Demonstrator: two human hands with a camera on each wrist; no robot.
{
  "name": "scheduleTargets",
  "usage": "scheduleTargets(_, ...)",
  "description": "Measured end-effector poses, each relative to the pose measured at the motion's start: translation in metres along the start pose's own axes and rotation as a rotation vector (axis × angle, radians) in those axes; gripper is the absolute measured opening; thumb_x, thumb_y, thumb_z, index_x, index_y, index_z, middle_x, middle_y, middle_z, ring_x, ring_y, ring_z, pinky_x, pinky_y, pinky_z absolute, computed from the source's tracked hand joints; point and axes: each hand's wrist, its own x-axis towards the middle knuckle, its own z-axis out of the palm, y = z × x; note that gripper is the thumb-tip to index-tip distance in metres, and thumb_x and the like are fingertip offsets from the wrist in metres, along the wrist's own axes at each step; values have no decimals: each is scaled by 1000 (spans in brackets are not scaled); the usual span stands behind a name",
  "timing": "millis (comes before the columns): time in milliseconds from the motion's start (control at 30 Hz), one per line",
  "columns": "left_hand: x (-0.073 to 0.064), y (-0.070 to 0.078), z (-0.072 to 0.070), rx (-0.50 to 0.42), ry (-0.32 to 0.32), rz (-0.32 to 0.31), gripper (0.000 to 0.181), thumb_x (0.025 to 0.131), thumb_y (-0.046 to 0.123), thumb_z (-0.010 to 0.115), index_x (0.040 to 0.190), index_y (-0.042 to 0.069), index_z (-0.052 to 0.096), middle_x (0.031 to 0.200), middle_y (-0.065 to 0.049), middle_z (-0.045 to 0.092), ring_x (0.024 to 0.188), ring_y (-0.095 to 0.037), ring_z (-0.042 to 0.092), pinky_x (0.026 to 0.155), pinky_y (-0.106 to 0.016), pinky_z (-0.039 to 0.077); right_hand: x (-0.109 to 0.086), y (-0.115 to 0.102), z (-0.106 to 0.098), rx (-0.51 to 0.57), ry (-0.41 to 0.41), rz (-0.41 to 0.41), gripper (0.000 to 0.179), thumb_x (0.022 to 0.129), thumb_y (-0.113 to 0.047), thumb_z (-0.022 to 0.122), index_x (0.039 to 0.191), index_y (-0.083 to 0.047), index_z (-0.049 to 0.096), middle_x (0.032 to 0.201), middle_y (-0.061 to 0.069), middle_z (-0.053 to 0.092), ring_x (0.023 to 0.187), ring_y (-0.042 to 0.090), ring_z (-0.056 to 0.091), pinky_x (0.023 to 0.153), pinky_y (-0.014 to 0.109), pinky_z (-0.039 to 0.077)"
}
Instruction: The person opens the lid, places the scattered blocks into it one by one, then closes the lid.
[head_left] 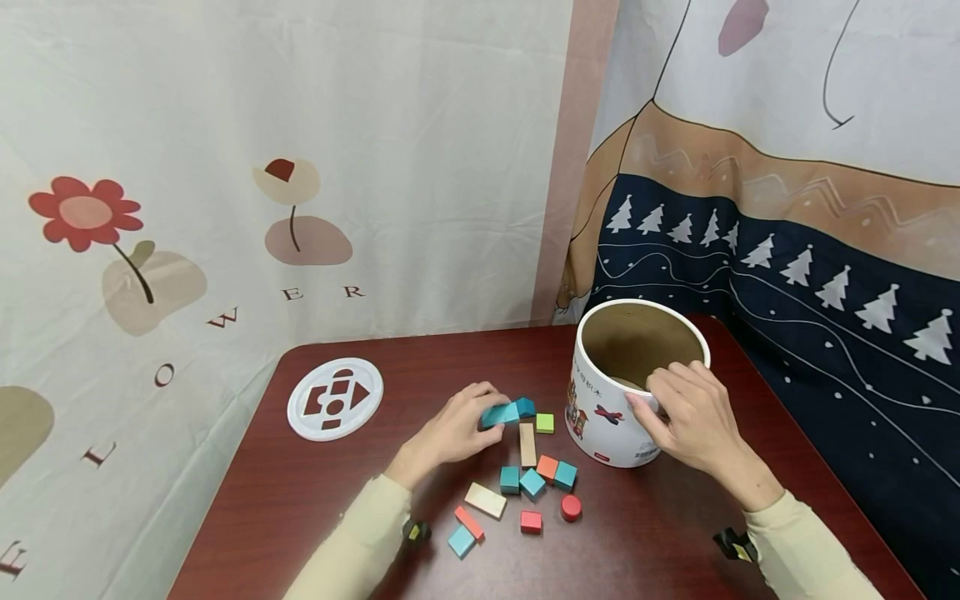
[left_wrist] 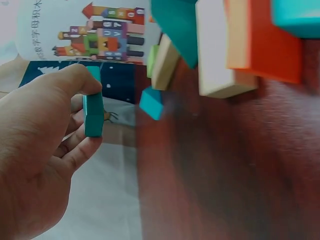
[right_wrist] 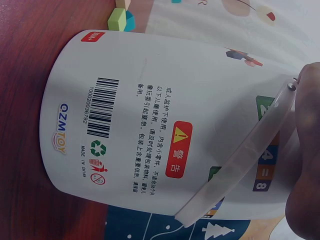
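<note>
My left hand (head_left: 456, 425) pinches a teal block (left_wrist: 93, 114) between thumb and fingers. In the head view it is just above the table, beside a darker blue block (head_left: 526, 407). My right hand (head_left: 693, 419) grips the rim of a white toy bucket (head_left: 600, 429), with the thumb on the outside wall. The bucket stands upright with its mouth uncovered; what lies at its bottom is mostly hidden. A pale strap handle (right_wrist: 240, 150) hangs along its side in the right wrist view. A green block (head_left: 545, 423) and a long wooden block (head_left: 528, 445) lie between the hands.
Several loose blocks lie nearer me, among them a red cylinder (head_left: 571, 507), a red block (head_left: 531, 522), a plain wooden block (head_left: 485, 500) and a light blue block (head_left: 461, 542). A round white lid with cut-out shapes (head_left: 298, 400) lies at the table's left. Printed curtains (head_left: 420, 167) hang behind.
</note>
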Motion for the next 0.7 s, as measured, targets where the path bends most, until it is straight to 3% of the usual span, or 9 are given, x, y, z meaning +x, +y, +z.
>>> scheduleTargets(267, 24, 9, -19, 4, 38, 67, 39, 98, 14, 84, 135, 5, 77, 124, -8, 73, 104, -18, 63, 88, -32, 59, 0, 0, 1, -5, 7, -4, 55, 114, -48, 52, 71, -13, 49, 65, -2, 43, 65, 17, 39, 63, 36, 30)
scheduleTargets(700, 72, 40, -53, 7, 116, 189, 36, 101, 15, 80, 135, 5, 77, 129, -10, 74, 108, -22, 66, 91, -35, 61, 1, 0, 1, -1, 12, -13, 55, 114, -47, 52, 71, -13, 49, 65, -2, 42, 65, 16, 38, 63, 36, 29)
